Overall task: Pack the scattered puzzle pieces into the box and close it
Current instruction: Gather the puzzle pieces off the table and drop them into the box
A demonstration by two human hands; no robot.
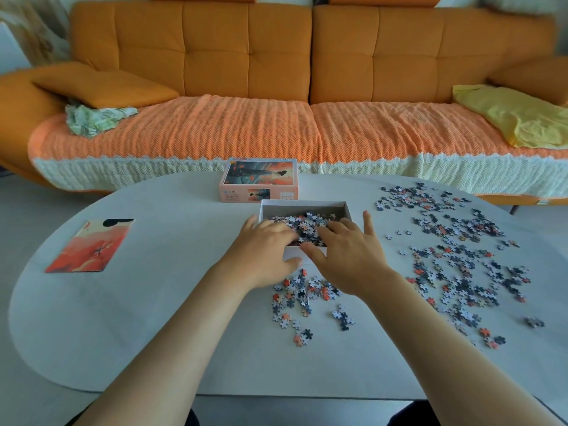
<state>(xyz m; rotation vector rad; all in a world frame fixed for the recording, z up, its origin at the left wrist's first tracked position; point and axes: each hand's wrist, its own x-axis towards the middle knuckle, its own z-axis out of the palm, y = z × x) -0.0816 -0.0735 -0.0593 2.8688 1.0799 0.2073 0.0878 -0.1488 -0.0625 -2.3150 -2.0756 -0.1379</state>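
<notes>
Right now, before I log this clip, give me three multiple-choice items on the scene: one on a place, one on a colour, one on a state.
1. Where is the box lid?
A. on the floor
B. on the table, just beyond the open box
C. on top of the box, closing it

2. What colour is the cloth at the right end of the sofa?
A. blue
B. black
C. yellow

3. What state is the open box in?
A. holding puzzle pieces
B. empty
C. upside down

Answers:
1 B: the lid sits right behind the box's far wall.
2 C: it is pale yellow against the orange seat.
3 A: a heap of pieces lies inside it, with many more loose on the table.
</notes>
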